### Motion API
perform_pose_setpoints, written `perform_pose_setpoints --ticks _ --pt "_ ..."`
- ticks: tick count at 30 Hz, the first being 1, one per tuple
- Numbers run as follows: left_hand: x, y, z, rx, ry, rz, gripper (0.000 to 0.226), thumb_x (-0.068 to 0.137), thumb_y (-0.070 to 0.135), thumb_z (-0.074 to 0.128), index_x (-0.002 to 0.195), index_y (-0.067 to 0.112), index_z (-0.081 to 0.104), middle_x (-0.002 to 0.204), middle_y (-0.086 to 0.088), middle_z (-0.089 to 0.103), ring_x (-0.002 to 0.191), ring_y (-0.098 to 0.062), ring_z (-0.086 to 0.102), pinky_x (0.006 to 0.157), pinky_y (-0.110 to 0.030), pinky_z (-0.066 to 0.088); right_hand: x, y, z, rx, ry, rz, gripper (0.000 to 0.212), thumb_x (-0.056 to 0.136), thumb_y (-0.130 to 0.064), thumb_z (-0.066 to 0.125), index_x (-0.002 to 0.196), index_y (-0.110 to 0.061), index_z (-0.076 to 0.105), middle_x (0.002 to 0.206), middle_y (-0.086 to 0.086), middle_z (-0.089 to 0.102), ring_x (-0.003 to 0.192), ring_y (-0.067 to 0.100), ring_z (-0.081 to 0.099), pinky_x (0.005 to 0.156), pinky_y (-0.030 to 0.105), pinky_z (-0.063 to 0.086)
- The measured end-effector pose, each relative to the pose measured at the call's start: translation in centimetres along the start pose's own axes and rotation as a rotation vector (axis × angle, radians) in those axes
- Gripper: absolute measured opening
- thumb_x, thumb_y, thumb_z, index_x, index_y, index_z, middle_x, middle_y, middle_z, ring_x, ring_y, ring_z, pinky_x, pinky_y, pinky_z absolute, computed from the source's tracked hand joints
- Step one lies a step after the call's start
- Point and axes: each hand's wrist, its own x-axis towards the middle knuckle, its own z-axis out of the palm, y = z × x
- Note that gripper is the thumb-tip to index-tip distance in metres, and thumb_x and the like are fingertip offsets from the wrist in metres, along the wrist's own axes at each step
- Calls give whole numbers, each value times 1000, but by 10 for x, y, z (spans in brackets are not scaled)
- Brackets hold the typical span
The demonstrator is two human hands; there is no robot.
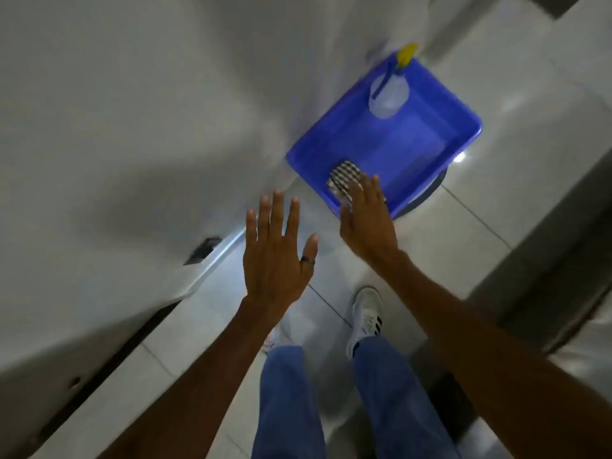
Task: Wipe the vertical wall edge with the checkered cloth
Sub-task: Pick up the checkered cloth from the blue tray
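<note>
The black-and-white checkered cloth (344,175) lies crumpled in the near corner of a blue plastic tub (440,104) on the floor. My right hand (366,220) is stretched flat over the tub's near rim, its fingertips overlapping the cloth's near edge; it is not closed on it. My left hand (276,253) hovers open with fingers spread, a ring on one finger, in front of the white wall (132,111). The wall's lower edge (212,263) runs diagonally to the left of that hand.
A clear spray bottle with a yellow and blue head (390,91) stands in the tub's far corner. White floor tiles (496,193) surround the tub. A dark gap (109,366) runs along the wall base. My legs and a white shoe (364,316) are below.
</note>
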Motion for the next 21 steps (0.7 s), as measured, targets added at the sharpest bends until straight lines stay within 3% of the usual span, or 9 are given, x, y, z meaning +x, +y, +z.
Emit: perform_pose_setpoints --ticks 2,4,6,9,13,17,19,21 --pt "13 -3 51 -37 -36 11 77 108 60 38 170 14 32 177 -17 18 165 -36 15 135 -57 17 38 34 32 24 -32 115 56 104 -18 49 155 -3 32 169 21 25 161 39 15 131 53 22" --pt "25 -9 99 -29 -45 63 76 110 59 37 170 14 31 178 -17 16 166 -36 12 135 -58 16 75 66 57 1 -21 207 52 102 -20 49 148 1 39 160 25 36 151 44 31 123 55 34" --pt "29 -15 139 -27 -59 115 75 111 58 36 171 14 28 178 -18 13 166 -37 10 135 -59 15 101 86 80 -96 9 263 50 98 -30 53 138 -1 46 145 25 49 135 46 46 109 56 44" --pt "30 -33 170 -11 -58 187 75 112 56 38 172 15 24 178 -19 11 166 -38 7 135 -59 12 128 101 91 -81 -18 367 48 88 -34 62 125 -5 57 132 22 63 125 44 59 102 50 48" --pt "24 -51 165 36 -61 235 75 112 56 39 172 15 24 179 -18 10 166 -38 6 135 -57 9 124 86 77 300 28 409 30 81 -33 73 102 -11 70 96 7 70 102 30 72 72 34 51" --pt "25 -73 142 114 -47 283 75 110 54 41 172 14 27 178 -18 13 166 -39 9 134 -60 13 69 33 74 910 64 349 25 84 -22 80 106 -14 70 105 1 76 99 20 75 85 36 64" --pt "25 -86 136 192 -82 291 75 110 53 41 172 14 25 179 -18 10 166 -39 7 134 -62 13 35 14 88 1095 50 334 24 85 -16 79 108 -17 70 106 1 77 99 18 76 85 30 64" --pt "22 -102 139 291 -101 316 80 110 53 47 173 14 17 179 -18 3 166 -39 2 134 -60 4 7 1 116 1199 40 373 25 88 -13 74 111 -22 71 108 0 78 100 17 76 86 30 64"
